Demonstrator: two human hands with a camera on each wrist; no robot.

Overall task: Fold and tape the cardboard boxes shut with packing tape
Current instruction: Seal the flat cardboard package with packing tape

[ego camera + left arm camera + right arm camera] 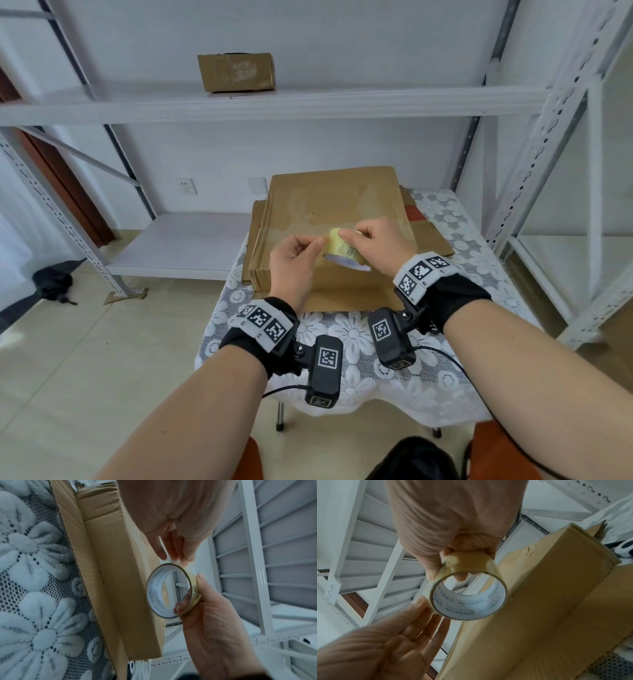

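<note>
We hold tape roll (344,249) in right hand (378,246) grip; left hand (297,263) fingertips pinch tape end above box (337,219).

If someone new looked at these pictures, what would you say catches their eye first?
Probably the tape roll held up at the centre, above the cardboard box on the table: the right hand grips it while the left hand touches its left edge with its fingertips. Next, the flowered lace tablecloth under the box, and a smaller box alone on the upper shelf.
</note>
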